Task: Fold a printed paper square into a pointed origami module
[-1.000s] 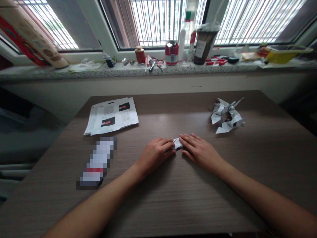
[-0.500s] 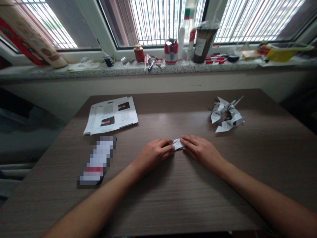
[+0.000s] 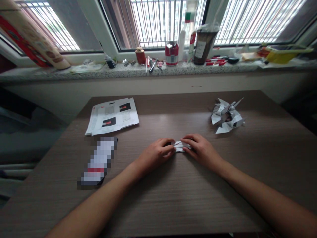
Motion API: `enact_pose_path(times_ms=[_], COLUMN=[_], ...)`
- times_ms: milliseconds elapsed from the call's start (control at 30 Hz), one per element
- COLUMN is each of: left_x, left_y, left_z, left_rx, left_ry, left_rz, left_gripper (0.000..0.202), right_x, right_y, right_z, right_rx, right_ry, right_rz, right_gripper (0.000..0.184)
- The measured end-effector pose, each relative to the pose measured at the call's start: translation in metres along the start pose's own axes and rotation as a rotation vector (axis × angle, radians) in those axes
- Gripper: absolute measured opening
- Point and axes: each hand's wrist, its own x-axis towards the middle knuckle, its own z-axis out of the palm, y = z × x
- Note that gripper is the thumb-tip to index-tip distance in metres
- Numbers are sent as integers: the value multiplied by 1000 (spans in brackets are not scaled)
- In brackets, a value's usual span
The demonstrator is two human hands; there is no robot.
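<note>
A small folded piece of white paper (image 3: 178, 146) lies on the brown table (image 3: 158, 198) between my two hands. My left hand (image 3: 159, 152) grips its left end with thumb and fingers. At its right end, my right hand (image 3: 199, 148) has the paper between thumb and fingers, with the fingertips parted around it. Parts of both paper ends are hidden under the fingers. Farther off at the right sits a cluster of folded paper pieces (image 3: 234, 120) with pointed tips.
Printed sheets (image 3: 114, 115) lie at the back left, above a phone-like object (image 3: 101, 162) blurred by pixels. Along the stone windowsill (image 3: 119, 73) stand a red can (image 3: 171, 54), a dark drink cup (image 3: 203, 46), a bottle (image 3: 183, 39), small tools (image 3: 153, 65) and a yellow basket (image 3: 279, 57).
The fingers of my right hand have lifted and spread slightly, so more of the folded paper shows. The paper has turned a little and now lies more level. My left hand has barely moved.
</note>
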Motion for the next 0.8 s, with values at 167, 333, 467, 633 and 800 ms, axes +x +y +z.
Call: enact_pose_path(times_ms=[167, 333, 467, 633, 800], left_x=[-1, 0, -1, -3, -4], left_y=[2, 6, 13, 21, 20], left_z=[-1, -7, -12, -16, -21], left_rx=[79, 168, 224, 213, 185], left_ry=[-25, -66, -101, -131, -167], left_rz=[15, 71, 69, 54, 22], left_gripper=[13, 18, 24, 27, 31], right_x=[-1, -3, -7, -12, -15], right_y=[-6, -21, -25, -27, -26], right_z=[-3, 1, 7, 8, 10], right_rx=[-93, -230, -265, -284, -290], right_ry=[-53, -171, -230, -263, -276], right_rz=[-32, -105, -102, -74, -60], right_gripper=[40, 62, 75, 82, 83])
